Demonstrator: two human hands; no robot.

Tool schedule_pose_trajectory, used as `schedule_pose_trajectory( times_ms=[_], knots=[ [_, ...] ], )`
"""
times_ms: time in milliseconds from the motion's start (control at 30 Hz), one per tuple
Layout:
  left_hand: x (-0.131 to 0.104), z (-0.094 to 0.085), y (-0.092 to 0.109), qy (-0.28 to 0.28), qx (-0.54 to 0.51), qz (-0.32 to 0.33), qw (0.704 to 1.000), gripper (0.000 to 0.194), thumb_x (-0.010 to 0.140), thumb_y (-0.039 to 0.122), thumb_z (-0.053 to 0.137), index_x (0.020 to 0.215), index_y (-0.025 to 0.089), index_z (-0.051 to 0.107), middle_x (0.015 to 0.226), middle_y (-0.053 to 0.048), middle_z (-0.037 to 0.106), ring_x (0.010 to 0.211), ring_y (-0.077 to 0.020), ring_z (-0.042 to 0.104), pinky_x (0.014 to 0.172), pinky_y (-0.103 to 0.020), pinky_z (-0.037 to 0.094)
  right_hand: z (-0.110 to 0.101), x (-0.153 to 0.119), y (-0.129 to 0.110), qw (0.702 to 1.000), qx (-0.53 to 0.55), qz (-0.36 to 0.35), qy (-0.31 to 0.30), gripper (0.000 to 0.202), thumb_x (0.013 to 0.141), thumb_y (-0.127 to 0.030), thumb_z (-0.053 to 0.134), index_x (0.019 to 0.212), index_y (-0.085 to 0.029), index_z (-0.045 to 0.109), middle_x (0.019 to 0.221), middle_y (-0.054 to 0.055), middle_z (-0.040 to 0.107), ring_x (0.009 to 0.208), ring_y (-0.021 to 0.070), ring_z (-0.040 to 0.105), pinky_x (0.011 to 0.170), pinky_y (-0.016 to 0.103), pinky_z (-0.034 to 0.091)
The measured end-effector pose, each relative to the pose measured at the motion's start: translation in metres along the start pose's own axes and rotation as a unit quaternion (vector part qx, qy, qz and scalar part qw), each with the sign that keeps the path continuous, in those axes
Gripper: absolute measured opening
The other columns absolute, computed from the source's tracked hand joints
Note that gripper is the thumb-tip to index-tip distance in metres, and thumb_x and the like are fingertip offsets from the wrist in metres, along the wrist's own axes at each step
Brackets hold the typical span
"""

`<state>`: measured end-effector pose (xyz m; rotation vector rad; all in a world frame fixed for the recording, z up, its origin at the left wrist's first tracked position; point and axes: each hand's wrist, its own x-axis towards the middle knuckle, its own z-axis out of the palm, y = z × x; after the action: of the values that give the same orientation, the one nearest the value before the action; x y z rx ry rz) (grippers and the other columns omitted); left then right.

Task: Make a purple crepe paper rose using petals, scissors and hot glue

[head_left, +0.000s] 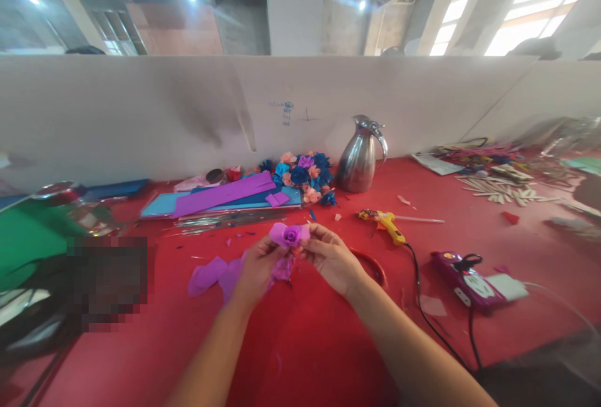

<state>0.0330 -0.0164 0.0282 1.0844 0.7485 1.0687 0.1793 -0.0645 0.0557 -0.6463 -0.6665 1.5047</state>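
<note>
Between both hands, above the red table, is a purple paper flower (291, 235) with a tightly rolled centre and wide outer petals. My left hand (260, 263) pinches its left side with closed fingers. On the other side, my right hand (328, 255) grips the flower's right petal between thumb and fingers. Beneath and left of the hands lie loose purple paper petals (209, 274), partly hidden by my left hand. A yellow glue gun (389, 225) with a glue stick in its back rests on the table to the right of my right hand.
A heap of blue, peach and purple paper flowers (300, 175) stands by the white partition (188, 113), beside a steel jug (359, 156). Purple paper strips (225, 194) lie to the left. A purple power strip (469, 282) with cables and wooden sticks (502, 188) are at right. Someone sits at far left.
</note>
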Motion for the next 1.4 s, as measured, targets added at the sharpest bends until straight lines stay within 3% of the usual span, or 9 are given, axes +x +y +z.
schedule_pose_trajectory(
  times_ms=[267, 400, 467, 567, 733, 1133, 1400],
  knots=[
    [0.001, 0.0, -0.001, -0.019, -0.022, -0.002, 1.0, 0.024, 0.059, 0.029, 0.082, 0.075, 0.016, 0.07, 0.068, 0.0, 0.065, 0.06, -0.0098, 0.055, 0.06, -0.022, 0.044, -0.001, 0.0, 0.0, 1.0, -0.005, -0.018, 0.009, 0.023, 0.061, -0.019, 0.08, 0.078, -0.019, 0.065, 0.07, -0.004, 0.063, 0.057, 0.0062, 0.054, 0.057, 0.018, 0.042],
    [0.002, -0.001, -0.002, 0.023, -0.005, -0.004, 1.0, 0.025, 0.061, 0.032, 0.081, 0.071, 0.016, 0.066, 0.057, 0.003, 0.057, 0.051, -0.0077, 0.049, 0.05, -0.019, 0.038, -0.005, 0.001, -0.001, 0.993, -0.052, -0.07, 0.079, 0.023, 0.064, -0.023, 0.077, 0.084, -0.02, 0.065, 0.069, -0.004, 0.059, 0.057, 0.0068, 0.05, 0.055, 0.019, 0.038],
    [0.003, -0.001, -0.001, 0.047, 0.002, -0.002, 0.999, 0.025, 0.061, 0.032, 0.08, 0.067, 0.016, 0.062, 0.054, 0.004, 0.054, 0.048, -0.0062, 0.046, 0.046, -0.017, 0.034, -0.006, 0.001, 0.001, 0.979, -0.108, -0.128, 0.117, 0.02, 0.067, -0.024, 0.074, 0.084, -0.021, 0.064, 0.071, -0.004, 0.059, 0.062, 0.0082, 0.05, 0.058, 0.02, 0.039],
    [0.002, 0.0, 0.001, 0.06, 0.004, -0.014, 0.998, 0.027, 0.059, 0.032, 0.081, 0.065, 0.016, 0.061, 0.051, 0.006, 0.05, 0.042, -0.0045, 0.04, 0.041, -0.016, 0.028, -0.006, 0.0, 0.003, 0.944, -0.22, -0.209, 0.128, 0.013, 0.074, -0.027, 0.069, 0.084, -0.021, 0.063, 0.076, -0.002, 0.06, 0.072, 0.0114, 0.053, 0.068, 0.023, 0.041],
    [0.0, 0.004, 0.002, 0.042, 0.006, -0.039, 0.998, 0.029, 0.057, 0.035, 0.082, 0.064, 0.015, 0.061, 0.049, 0.007, 0.047, 0.04, -0.0035, 0.037, 0.039, -0.016, 0.026, -0.009, -0.002, 0.006, 0.88, -0.39, -0.246, 0.114, 0.018, 0.078, -0.031, 0.066, 0.093, -0.022, 0.062, 0.09, 0.002, 0.063, 0.081, 0.0167, 0.054, 0.073, 0.029, 0.042],
    [-0.001, 0.006, -0.001, 0.019, 0.027, -0.041, 0.999, 0.031, 0.057, 0.037, 0.081, 0.066, 0.015, 0.061, 0.051, 0.007, 0.047, 0.043, -0.0038, 0.037, 0.042, -0.017, 0.026, -0.01, 0.0, 0.005, 0.839, -0.435, -0.315, 0.084, 0.005, 0.079, -0.024, 0.065, 0.078, -0.023, 0.059, 0.079, 0.001, 0.061, 0.078, 0.0173, 0.054, 0.073, 0.031, 0.043],
    [0.0, 0.007, 0.001, 0.034, 0.049, -0.012, 0.998, 0.028, 0.06, 0.035, 0.077, 0.062, 0.016, 0.057, 0.048, 0.007, 0.044, 0.043, -0.0049, 0.036, 0.043, -0.019, 0.025, -0.004, -0.006, 0.0, 0.78, -0.473, -0.404, 0.066, 0.011, 0.082, -0.015, 0.06, 0.077, -0.024, 0.064, 0.079, 0.002, 0.062, 0.08, 0.0181, 0.057, 0.075, 0.033, 0.045]
  ],
)
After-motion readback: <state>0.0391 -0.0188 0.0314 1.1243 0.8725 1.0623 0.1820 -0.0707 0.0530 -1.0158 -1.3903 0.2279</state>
